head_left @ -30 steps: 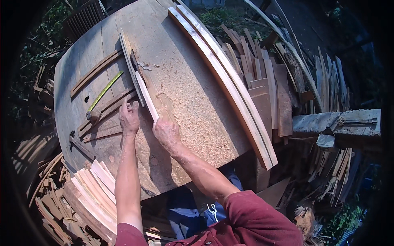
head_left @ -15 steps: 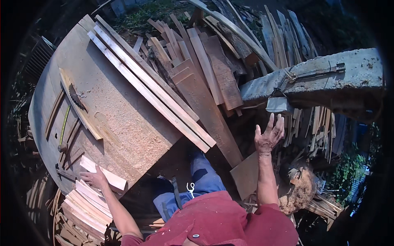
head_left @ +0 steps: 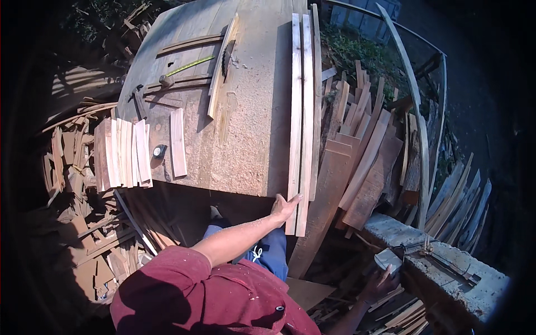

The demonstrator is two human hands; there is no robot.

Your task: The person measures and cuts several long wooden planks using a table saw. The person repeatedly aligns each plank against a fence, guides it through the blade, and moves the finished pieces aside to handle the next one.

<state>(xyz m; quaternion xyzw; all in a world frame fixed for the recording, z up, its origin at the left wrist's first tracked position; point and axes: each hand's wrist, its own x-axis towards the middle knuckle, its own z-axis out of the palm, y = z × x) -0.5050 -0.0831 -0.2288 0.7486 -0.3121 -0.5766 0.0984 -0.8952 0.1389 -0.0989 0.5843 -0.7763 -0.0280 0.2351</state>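
Observation:
My left hand (head_left: pixel 286 209) lies over the near end of a long pale wooden strip (head_left: pixel 294 128), thumb at its left edge and fingers across to its right edge. A second pale strip (head_left: pixel 307 111) runs alongside, with a darker board (head_left: pixel 316 84) beyond. In shadow at the lower right, my right hand (head_left: pixel 378 287) holds nothing and has its fingers apart. One finger points up at a small pale box (head_left: pixel 388 260) on the side of a concrete beam (head_left: pixel 441 259); whether it touches the box is hard to tell. Sawdust coats the wooden saw table (head_left: pixel 245 151).
A toothed circular blade (head_left: pixel 227 60) stands up through the table beside a wooden guide strip (head_left: pixel 222 72). Left of it lie a yellow measuring tape (head_left: pixel 190 65), a hammer (head_left: pixel 138 102), a short board (head_left: pixel 178 142) and stacked short boards (head_left: pixel 123 153). Scrap wood (head_left: pixel 363 151) is piled at the right.
My left hand has left the short board and come to the long strips' near end. My right hand has drawn in beside the box. The whole view has turned.

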